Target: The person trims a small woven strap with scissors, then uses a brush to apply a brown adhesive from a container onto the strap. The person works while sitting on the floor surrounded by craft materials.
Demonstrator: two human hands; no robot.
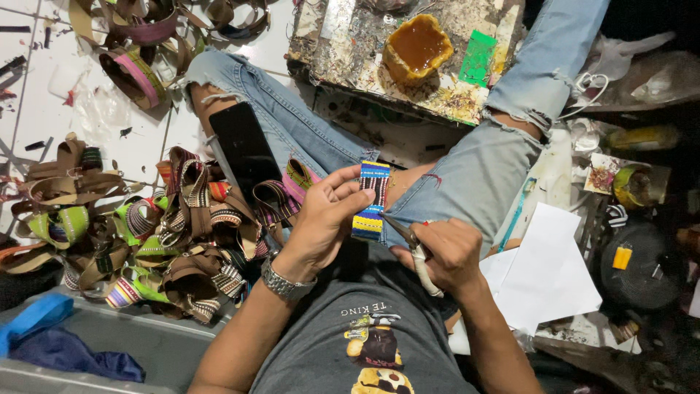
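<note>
My left hand (324, 219) holds up a short strip of woven band (371, 198), striped in blue, red, white and yellow, pinched between thumb and fingers. My right hand (445, 252) grips a pair of scissors (414, 248) with pale handles; the blades point up-left toward the lower edge of the strip. Both hands hover above my lap, between my knees in torn light-blue jeans (481, 168). A metal watch (284, 284) sits on my left wrist.
A black phone (244, 149) rests on my left thigh. A heap of brown leather and woven bracelets (146, 233) covers the floor at left. A paint-spattered board (350, 51) carries an amber glue tub (417, 47). White paper sheets (547, 270) lie at right.
</note>
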